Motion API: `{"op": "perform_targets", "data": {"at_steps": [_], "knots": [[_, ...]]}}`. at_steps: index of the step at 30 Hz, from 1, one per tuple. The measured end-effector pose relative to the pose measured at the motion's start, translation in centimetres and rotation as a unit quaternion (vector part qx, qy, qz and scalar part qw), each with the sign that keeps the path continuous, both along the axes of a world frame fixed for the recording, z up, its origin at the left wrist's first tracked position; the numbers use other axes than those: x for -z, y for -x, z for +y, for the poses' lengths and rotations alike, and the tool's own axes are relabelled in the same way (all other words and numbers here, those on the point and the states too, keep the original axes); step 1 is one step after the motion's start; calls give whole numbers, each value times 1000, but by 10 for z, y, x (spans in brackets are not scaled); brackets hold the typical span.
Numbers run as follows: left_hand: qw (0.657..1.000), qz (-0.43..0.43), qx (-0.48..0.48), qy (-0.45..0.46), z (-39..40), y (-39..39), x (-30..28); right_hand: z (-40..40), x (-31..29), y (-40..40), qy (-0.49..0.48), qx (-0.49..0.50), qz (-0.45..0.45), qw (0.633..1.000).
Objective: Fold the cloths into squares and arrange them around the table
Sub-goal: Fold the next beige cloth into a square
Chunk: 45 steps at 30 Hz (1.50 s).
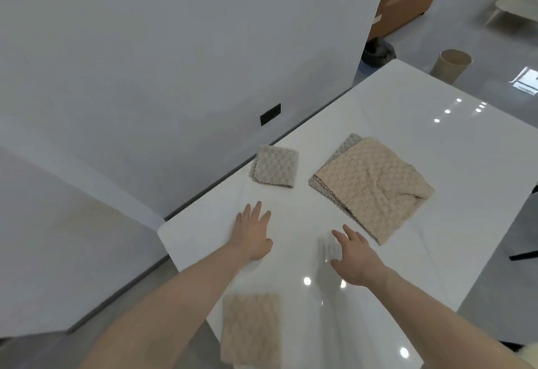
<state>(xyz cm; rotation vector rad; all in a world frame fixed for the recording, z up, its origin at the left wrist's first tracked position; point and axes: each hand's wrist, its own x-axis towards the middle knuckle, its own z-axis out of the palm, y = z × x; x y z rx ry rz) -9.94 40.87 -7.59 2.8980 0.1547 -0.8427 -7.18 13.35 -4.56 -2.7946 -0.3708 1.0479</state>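
A glossy white table [422, 124] carries three sets of textured cloths. A small grey-beige folded square [275, 166] lies near the table's left edge. A stack of larger beige cloths [371, 187], with a grey one under it, sits right of centre, its top layer wrinkled. Another beige folded square [250, 329] lies at the near edge, close to my left forearm. My left hand [253, 235] is spread flat, fingers straight, over the bare tabletop below the small square. My right hand [353, 255] is open with spread fingers, just short of the stack's near corner. Neither hand holds anything.
A white wall with a black socket plate [270, 114] runs along the table's left side. On the floor beyond the far end stand a beige bin [450, 66] and a dark object [378, 53]. A brown bench [407, 2] and a person's legs are far back.
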Motion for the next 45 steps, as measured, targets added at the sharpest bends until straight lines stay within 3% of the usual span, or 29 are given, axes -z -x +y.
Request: {"op": "perform_targets", "data": {"at_steps": [9, 15, 28, 39, 45], "knots": [[997, -32, -66, -39, -84, 158, -39, -66, -24, 53, 58, -163, -19, 985], [994, -61, -85, -15, -128, 197, -57, -87, -37, 75, 48, -182, -41, 981], [988, -65, -131, 43, -183, 196, -58, -145, -24, 69, 44, -174, -29, 983], [939, -35, -339, 53, -273, 139, -35, -216, -11, -39, 5, -296, -17, 955], [919, -41, -382, 87, -347, 129, -37, -262, -15, -85, 12, -313, -10, 950]]}}
